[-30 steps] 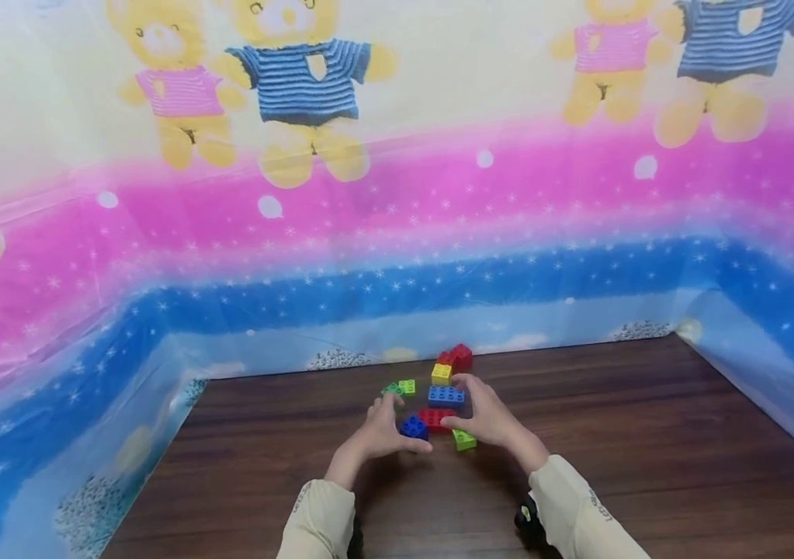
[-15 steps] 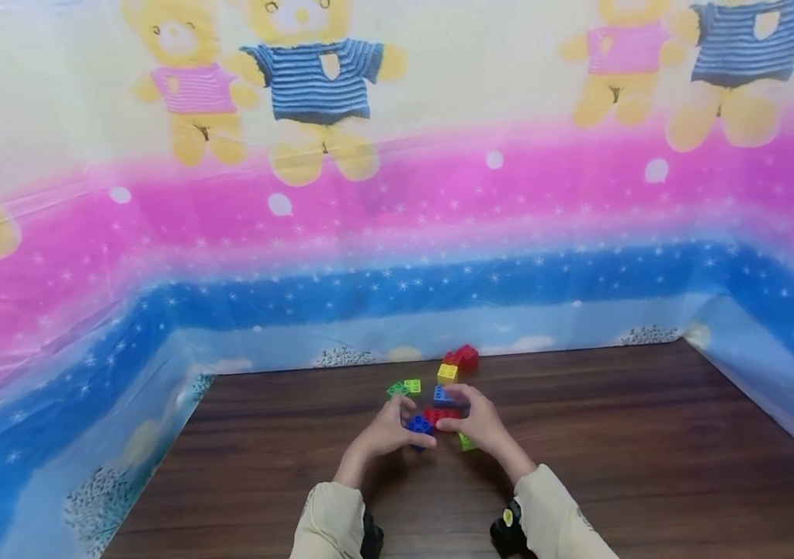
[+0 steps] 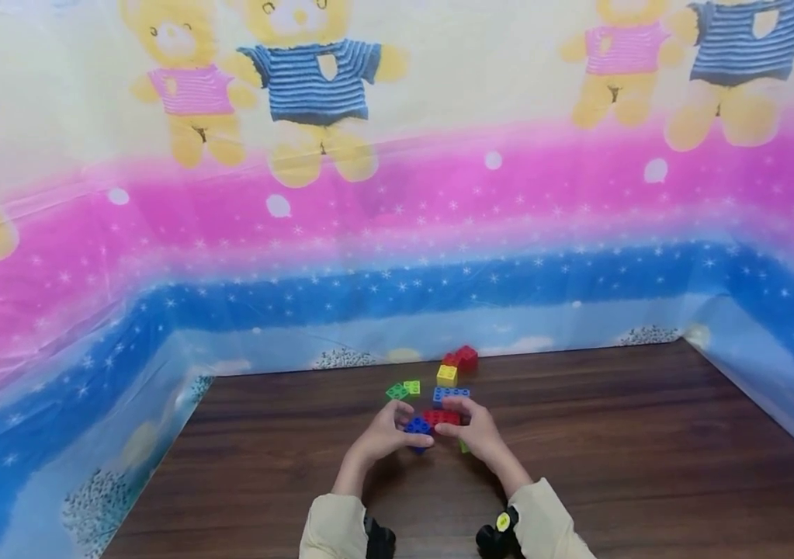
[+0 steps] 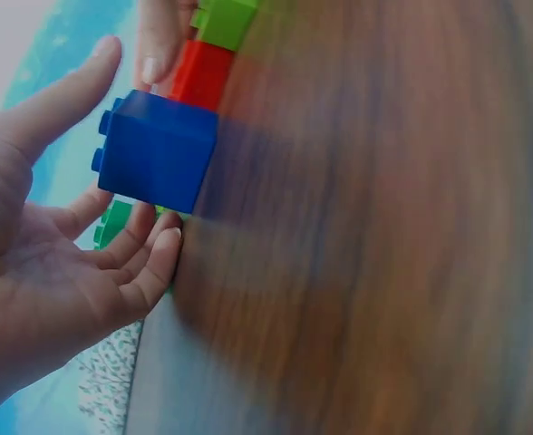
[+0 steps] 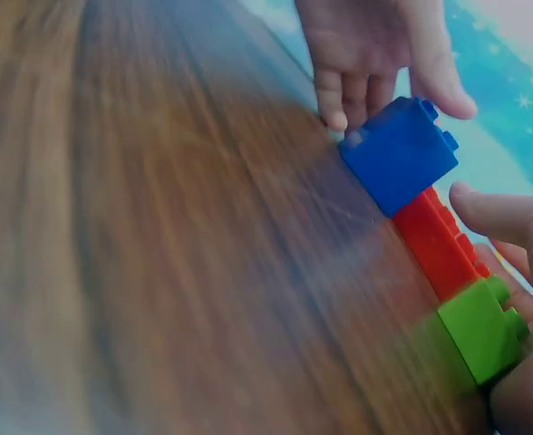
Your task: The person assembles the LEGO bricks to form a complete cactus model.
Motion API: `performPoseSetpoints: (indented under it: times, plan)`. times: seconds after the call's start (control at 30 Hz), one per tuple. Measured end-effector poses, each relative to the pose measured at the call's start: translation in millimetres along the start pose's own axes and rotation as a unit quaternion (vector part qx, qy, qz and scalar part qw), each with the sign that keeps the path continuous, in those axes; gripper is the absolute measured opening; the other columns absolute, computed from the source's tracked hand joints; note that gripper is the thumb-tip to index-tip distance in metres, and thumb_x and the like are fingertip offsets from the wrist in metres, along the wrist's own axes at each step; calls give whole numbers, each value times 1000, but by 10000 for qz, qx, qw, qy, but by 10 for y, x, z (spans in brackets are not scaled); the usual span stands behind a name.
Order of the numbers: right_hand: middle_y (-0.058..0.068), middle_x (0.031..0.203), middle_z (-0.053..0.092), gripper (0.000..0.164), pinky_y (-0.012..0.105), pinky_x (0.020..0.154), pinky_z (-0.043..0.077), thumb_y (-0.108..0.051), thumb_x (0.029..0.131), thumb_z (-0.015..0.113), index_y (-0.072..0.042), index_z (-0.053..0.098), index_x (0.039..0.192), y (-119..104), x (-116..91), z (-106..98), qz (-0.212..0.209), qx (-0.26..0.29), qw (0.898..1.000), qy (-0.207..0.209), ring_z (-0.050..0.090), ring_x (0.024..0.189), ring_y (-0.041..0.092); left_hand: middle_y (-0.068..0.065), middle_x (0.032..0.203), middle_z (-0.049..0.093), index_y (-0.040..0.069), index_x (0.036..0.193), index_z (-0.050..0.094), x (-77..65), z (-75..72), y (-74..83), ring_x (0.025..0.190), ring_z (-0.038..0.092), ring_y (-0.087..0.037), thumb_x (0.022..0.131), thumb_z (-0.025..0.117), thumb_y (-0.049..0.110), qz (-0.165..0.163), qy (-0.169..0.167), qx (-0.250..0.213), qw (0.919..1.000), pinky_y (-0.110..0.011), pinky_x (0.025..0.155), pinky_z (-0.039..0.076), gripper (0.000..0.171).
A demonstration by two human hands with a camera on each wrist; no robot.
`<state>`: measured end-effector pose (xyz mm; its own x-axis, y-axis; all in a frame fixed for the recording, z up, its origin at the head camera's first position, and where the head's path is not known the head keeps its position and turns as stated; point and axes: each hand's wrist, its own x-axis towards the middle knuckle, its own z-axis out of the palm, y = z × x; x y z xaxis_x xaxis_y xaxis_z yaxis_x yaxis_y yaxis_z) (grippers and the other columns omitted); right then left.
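Note:
A row of three bricks lies on the wooden table (image 3: 648, 435) between my hands: a blue brick (image 3: 416, 426) (image 4: 158, 149) (image 5: 398, 154), a red brick (image 3: 442, 418) (image 4: 201, 72) (image 5: 437, 243) and a green brick (image 3: 464, 446) (image 4: 227, 18) (image 5: 480, 330). My left hand (image 3: 400, 428) cups the blue end, its fingers (image 4: 153, 254) against the brick's far side and its thumb over the top. My right hand (image 3: 465, 425) holds the red and green end, thumb (image 5: 489, 210) at the red brick and fingers behind the green one.
Just beyond the hands lie a long blue brick (image 3: 450, 394), a yellow brick (image 3: 447, 376), red bricks (image 3: 462, 358) and small green bricks (image 3: 402, 388). A patterned plastic sheet (image 3: 397, 233) walls the table on three sides.
Both hands have closed in from either side onto the blue, red and green bricks, and the long blue brick behind them is uncovered again.

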<state>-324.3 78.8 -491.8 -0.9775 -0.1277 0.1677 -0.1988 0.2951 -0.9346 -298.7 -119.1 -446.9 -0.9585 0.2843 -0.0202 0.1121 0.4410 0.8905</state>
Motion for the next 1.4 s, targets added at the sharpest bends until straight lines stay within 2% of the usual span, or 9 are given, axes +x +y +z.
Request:
performPoseSetpoints:
  times: [0.13, 0.3, 0.53, 0.9, 1.2, 1.4]
  plan:
    - [14, 128, 63, 38, 55, 106, 42, -20, 88, 72, -10, 63, 124, 23, -23, 45, -93, -136, 9999, 32, 53, 125, 35, -22, 126, 56, -2, 127, 48, -16, -4, -30, 113, 54, -33, 84, 76, 25, -3, -30, -282, 9996, -56, 99, 45, 58]
    - [15, 128, 63, 38, 56, 103, 44, -21, 87, 73, -10, 64, 123, 45, -61, 91, -94, -275, 9996, -11, 53, 123, 36, -23, 131, 55, -2, 126, 49, -50, -17, -96, 118, 53, -35, 85, 75, 22, -173, -173, -638, 9977, -57, 102, 43, 54]
    - [16, 130, 62, 40, 54, 103, 45, -18, 85, 75, -12, 64, 123, 36, -49, 105, -29, -458, 9989, -38, 53, 124, 37, -23, 130, 55, -2, 124, 52, -69, -9, -84, 119, 53, -37, 83, 77, 18, -85, -150, -426, 9989, -59, 103, 41, 52]
    - [18, 130, 62, 38, 56, 101, 46, -16, 84, 75, -11, 65, 121, 2, -21, 82, -2, -914, 9958, 57, 55, 121, 38, -21, 127, 57, 1, 120, 54, -19, 80, -48, 116, 52, -35, 81, 78, 16, 56, -96, -158, 9998, -60, 101, 42, 49]
    - [19, 128, 62, 37, 56, 99, 47, -10, 84, 75, -9, 66, 120, -33, 27, 44, -44, -1009, 9949, 11, 55, 118, 39, -19, 125, 62, 4, 123, 60, 40, 75, -77, 112, 58, -31, 84, 75, 16, 137, -43, -368, 9992, -58, 101, 44, 43]
    - [20, 129, 60, 38, 55, 99, 49, -10, 85, 74, -8, 66, 122, -12, 4, 44, -40, -833, 9965, 80, 54, 121, 41, -19, 127, 63, 6, 125, 63, 54, 110, -128, 116, 58, -35, 85, 74, 15, 126, 108, -478, 9987, -57, 101, 45, 42]
